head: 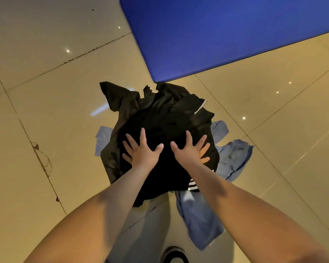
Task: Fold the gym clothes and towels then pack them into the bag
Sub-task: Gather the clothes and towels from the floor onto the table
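Floor [46, 82]: bare tile left of the black clothes pile [160, 114] and far to its right, so both sides are open to approach.
Far side: the corner of the blue mat [217, 35] sits just beside the pile's far edge; cannot tell if they touch.
Right and near-right: the blue towel [234, 158] spills from under the pile and covers the tile.
Near side: a grey trouser leg [141, 224] and a shoe [175, 255] fill the room.
Pile top: left hand [141, 151] and right hand [190, 149] lie flat with fingers spread, leaving a narrow gap between the thumbs.
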Demonstrator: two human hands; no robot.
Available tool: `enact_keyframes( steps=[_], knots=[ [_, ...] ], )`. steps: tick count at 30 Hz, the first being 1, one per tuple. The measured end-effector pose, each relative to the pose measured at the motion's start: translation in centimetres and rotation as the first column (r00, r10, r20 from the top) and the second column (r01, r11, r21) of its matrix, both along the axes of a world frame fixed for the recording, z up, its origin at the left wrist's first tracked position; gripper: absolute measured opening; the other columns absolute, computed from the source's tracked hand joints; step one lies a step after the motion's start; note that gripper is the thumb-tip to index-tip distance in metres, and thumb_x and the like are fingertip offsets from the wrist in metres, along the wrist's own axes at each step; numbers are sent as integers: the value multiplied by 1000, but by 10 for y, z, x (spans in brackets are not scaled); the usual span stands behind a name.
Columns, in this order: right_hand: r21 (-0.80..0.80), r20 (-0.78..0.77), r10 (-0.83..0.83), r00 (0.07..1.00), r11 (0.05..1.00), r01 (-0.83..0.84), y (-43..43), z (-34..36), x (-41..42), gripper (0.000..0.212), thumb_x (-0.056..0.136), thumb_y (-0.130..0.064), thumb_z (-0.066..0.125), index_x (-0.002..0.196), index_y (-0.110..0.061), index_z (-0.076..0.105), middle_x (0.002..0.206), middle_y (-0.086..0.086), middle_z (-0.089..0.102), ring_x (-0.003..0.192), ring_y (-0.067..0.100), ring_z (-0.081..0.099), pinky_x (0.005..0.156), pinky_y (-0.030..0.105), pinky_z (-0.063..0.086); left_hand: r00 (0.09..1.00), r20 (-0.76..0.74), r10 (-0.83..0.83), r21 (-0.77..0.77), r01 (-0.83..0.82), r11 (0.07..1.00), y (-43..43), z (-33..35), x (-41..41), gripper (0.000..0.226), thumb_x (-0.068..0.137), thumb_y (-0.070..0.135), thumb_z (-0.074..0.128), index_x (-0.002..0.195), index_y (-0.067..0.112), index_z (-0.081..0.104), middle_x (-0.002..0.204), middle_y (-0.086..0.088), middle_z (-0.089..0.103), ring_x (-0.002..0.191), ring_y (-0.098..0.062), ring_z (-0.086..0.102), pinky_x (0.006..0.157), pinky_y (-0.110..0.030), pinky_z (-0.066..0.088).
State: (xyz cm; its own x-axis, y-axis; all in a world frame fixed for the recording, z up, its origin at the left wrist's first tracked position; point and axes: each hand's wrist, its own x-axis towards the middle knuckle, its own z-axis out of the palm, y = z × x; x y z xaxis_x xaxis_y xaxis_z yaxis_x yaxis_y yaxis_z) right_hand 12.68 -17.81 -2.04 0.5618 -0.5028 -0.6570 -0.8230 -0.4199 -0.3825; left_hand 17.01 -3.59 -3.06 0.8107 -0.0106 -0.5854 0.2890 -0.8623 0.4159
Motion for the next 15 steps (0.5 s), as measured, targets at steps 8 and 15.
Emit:
enact_keyframes(
  steps=[8, 15],
  knots=[
    [222, 153, -177, 972, 965, 141, -8, -40, -24, 90, 82, -73, 56, 150, -55, 1, 152, 0, 45, 138, 30, 44, 114, 56, 33, 997, -58, 56, -171, -65, 983, -14, -34, -14, 89, 90, 74, 46, 158, 40, 0, 162, -5, 29, 149, -31, 24, 124, -56, 9],
    [194, 251, -193, 949, 970, 146, -13, -42, -40, 82, 89, -65, 58, 153, -52, 9, 165, -1, 10, 152, 26, 14, 121, 47, 25, 993, 65, 94, -165, -82, 983, -2, -36, -22, 104, 80, 75, 62, 156, 46, -2, 165, 9, -4, 151, -29, -1, 116, -49, 28]
  ],
)
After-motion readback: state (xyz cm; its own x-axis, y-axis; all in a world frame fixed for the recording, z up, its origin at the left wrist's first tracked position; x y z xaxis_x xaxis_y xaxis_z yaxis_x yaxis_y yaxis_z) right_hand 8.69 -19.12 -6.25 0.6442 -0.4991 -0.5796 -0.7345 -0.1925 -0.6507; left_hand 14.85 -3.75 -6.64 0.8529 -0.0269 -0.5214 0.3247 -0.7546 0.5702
